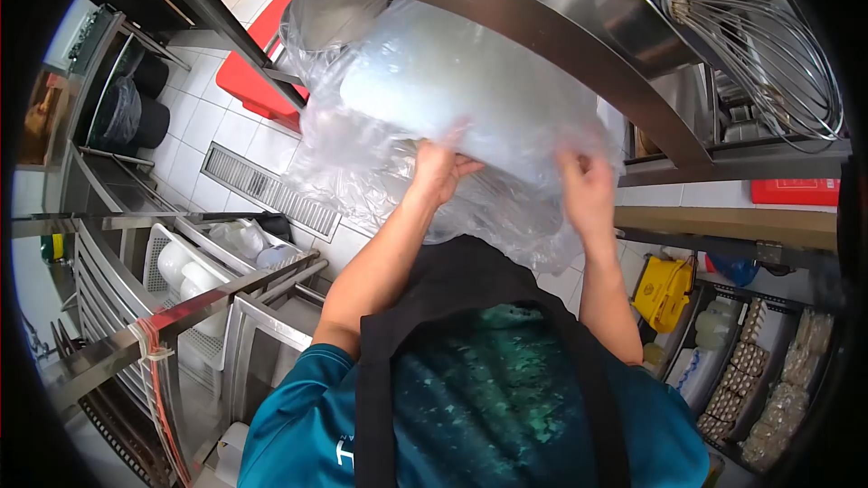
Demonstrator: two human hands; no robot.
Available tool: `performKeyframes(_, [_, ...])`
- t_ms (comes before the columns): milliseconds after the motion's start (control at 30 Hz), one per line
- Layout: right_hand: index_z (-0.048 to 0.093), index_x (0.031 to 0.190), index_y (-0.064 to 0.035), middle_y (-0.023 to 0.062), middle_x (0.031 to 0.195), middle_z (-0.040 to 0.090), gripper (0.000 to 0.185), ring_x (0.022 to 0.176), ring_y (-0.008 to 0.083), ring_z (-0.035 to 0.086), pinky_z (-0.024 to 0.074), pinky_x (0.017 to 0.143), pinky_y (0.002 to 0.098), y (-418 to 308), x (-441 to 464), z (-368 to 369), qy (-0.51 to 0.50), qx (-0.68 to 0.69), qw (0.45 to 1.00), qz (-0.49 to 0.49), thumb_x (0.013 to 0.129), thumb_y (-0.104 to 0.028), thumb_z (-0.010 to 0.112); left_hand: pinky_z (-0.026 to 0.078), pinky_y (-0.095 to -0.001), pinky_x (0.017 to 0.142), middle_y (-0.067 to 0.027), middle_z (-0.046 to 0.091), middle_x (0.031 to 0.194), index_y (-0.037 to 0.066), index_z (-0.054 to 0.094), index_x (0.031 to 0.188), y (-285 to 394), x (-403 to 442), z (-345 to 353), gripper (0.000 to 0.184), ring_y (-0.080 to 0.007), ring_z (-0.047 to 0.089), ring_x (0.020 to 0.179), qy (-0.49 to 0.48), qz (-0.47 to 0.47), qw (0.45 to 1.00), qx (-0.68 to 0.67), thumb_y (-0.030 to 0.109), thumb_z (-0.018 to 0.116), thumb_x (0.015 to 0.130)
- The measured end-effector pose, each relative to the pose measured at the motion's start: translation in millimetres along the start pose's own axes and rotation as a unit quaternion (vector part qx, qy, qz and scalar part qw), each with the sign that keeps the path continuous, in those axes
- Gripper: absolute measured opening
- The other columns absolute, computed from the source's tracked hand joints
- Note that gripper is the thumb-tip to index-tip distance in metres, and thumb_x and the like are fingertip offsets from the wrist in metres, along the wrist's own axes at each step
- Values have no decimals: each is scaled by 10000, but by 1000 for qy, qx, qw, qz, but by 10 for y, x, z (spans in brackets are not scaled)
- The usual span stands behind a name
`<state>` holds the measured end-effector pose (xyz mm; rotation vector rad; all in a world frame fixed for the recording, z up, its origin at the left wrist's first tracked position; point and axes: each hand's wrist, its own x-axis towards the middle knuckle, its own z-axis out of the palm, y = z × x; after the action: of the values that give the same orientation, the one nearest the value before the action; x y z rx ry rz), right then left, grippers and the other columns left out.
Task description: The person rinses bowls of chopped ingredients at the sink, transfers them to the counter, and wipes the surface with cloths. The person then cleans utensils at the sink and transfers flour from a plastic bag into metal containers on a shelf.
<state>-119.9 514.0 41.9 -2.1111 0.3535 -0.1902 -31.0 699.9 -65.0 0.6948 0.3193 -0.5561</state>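
Observation:
A large clear plastic bag [362, 158] lies crumpled and loose in front of me, over or around a pale, whitish flat block [434, 63] whose kind I cannot make out. My left hand [441, 167] is at the near edge of the block, its fingers curled on the plastic and the thumb towards the right. Farther right, my right hand [586, 172] has its fingers bent in on the same plastic. Motion blurs the fingertips of both hands, most of all the right.
A steel frame bar [579, 54] arches over the far side. At the right hang several whisks [759, 54]. Red plastic [258, 72] stands beyond a floor drain [262, 190]. A rack with white containers [194, 280] is at the left, a yellow container [663, 294] at the lower right.

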Motion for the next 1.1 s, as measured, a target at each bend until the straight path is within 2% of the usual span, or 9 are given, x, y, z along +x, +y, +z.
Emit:
performKeyframes(167, [531, 1231, 18, 89, 1024, 612, 378, 966, 151, 592, 493, 939, 320, -256, 197, -90, 72, 218, 973, -8, 995, -276, 546, 589, -458, 765, -169, 647, 1035, -22, 518, 1184, -160, 43, 26, 326, -287, 685, 834, 28, 19, 999, -1, 164, 624, 938])
performKeyframes(233, [523, 1239, 22, 84, 1021, 613, 386, 984, 157, 588, 474, 971, 321, -219, 241, -172, 62, 262, 963, -16, 1002, -282, 539, 584, -454, 788, -176, 632, 1090, -44, 516, 1188, -130, -228, 269, 320, -286, 670, 936, 55, 126, 984, -109, 104, 623, 925])
performKeyframes(400, [613, 1187, 32, 135, 1171, 620, 422, 1097, 218, 582, 446, 983, 338, -196, 202, -335, -96, 150, 979, -95, 972, -330, 587, 538, -407, 869, -175, 626, 1125, -102, 555, 1157, -95, -535, 375, 339, -265, 638, 1013, 65, 261, 958, -102, 62, 661, 880])
performKeyframes(467, [586, 1223, 57, 249, 1185, 622, 491, 1129, 346, 590, 436, 994, 405, -121, 168, -351, -50, -173, 926, -332, 936, -340, 618, 501, -402, 939, -166, 622, 1155, -102, 542, 1184, -136, -738, 366, 355, -264, 620, 1060, 91, 301, 941, -124, 35, 645, 873])
performKeyframes(567, [560, 1243, 83, 332, 1236, 556, 535, 1175, 454, 531, 416, 1010, 458, -185, 144, -442, -118, -76, 948, -285, 917, -338, 622, 443, -416, 1024, -142, 620, 1195, -58, 530, 1228, -279, -1228, 328, 389, -282, 588, 1125, 107, 350, 924, -108, 103, 619, 885])
performKeyframes(867, [552, 1254, 91, 325, 1337, 495, 521, 1258, 453, 477, 386, 1053, 424, -227, 110, -603, -174, 52, 922, -343, 950, -331, 581, 466, -451, 978, -182, 603, 1216, -76, 516, 1247, -1043, -3269, 859, 412, -313, 591, 1114, 273, 478, 831, -74, 178, 569, 928])
performKeyframes(967, [635, 998, 90, 246, 992, 649, 437, 877, 410, 632, 508, 811, 423, -19, -202, -749, -139, 128, 845, -500, 952, -341, 578, 472, -455, 971, -177, 603, 1213, -61, 518, 1243, -1309, -3875, 925, 409, -310, 595, 1102, 335, 479, 808, -68, 197, 574, 931])
performKeyframes(1033, [635, 923, 64, 213, 934, 655, 506, 747, 329, 663, 527, 705, 399, 188, -627, -1074, -423, 52, 837, -343, 954, -436, 559, 479, -458, 973, -173, 604, 1215, -59, 476, 1297, -1419, -4122, 993, 448, -315, 596, 1113, 378, 459, 802, -51, 187, 569, 934])
performKeyframes(1100, [663, 1000, 13, 195, 917, 672, 589, 649, 286, 660, 519, 608, 397, 665, -945, -894, -630, -26, 767, -119, 938, -557, 531, 486, -450, 959, -175, 604, 1194, -72, 493, 1268, -1566, -4097, 1000, 430, -303, 599, 1091, 414, 445, 793, -48, 160, 588, 919])
